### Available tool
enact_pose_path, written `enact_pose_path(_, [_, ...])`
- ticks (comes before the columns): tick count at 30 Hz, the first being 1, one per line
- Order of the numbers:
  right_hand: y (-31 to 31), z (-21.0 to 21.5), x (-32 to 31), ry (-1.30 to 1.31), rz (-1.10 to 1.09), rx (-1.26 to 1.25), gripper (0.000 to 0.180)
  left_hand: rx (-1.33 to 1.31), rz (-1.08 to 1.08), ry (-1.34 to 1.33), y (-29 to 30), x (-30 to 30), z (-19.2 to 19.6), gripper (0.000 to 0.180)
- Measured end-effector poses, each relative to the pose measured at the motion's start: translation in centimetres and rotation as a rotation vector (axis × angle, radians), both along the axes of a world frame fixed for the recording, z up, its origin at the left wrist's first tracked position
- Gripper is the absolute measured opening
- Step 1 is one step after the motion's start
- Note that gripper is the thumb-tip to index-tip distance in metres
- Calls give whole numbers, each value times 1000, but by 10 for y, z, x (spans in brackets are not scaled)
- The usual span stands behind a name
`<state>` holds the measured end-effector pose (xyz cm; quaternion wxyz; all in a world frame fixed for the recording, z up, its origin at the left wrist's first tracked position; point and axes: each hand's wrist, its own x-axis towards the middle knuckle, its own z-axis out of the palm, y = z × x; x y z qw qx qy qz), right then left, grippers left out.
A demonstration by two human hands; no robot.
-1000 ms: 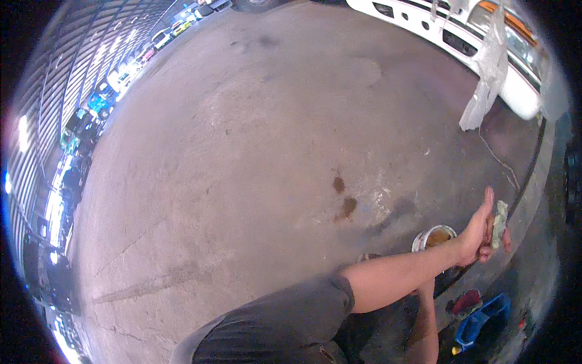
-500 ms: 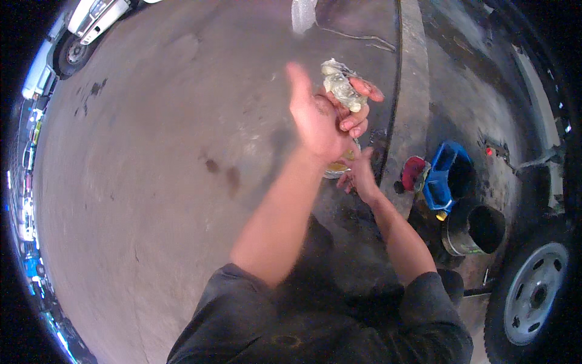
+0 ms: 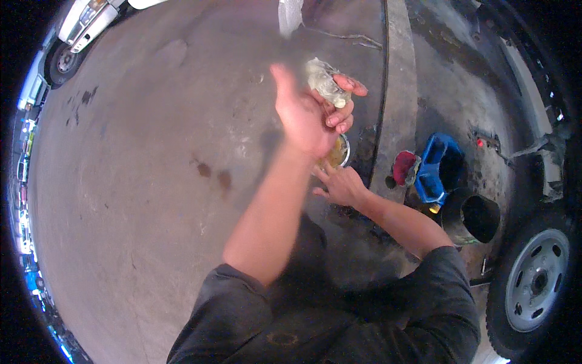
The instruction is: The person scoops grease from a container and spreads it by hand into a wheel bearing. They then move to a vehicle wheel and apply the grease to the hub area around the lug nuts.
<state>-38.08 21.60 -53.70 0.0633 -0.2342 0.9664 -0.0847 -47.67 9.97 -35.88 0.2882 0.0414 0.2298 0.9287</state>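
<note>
Grimy rag lifted high over the workshop floor

The left hand, raised since a second ago from low beside the small round tin, now holds a crumpled, dirty rag up, its fingers curled around it. The right hand rests just below the tin on the concrete floor, fingers spread; a blue tray and dark bucket stand near a vehicle wheel.

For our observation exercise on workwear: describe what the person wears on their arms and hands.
Both forearms are bare, and the left hand and right hand are gloveless. A dark grey short-sleeved shirt covers the upper arms. No watch, rings or markings are visible.
</note>
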Motion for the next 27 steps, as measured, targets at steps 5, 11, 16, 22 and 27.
enact_pose_path(5, [-4, -22, -16, 66, 52, -99, 53, -5, -1, 28, 3, 0, 4, 97])
enact_pose_path(11, [-23, -45, -2, -544, -729, -954, 54, -13, 15, -13, -3, 0, 3, 96])
enact_pose_path(16, [-29, -62, -15, -1140, -1061, -1748, 73, 14, -24, -21, 0, 1, 8, 96])
enact_pose_path(22, [-17, -30, 4, -1021, -1001, -1434, 75, 3, -11, 20, -7, 1, 7, 96])
enact_pose_path(27, [25, -20, -5, -1124, -1031, -1348, 64, 9, -2, 2, -2, 5, 10, 95])
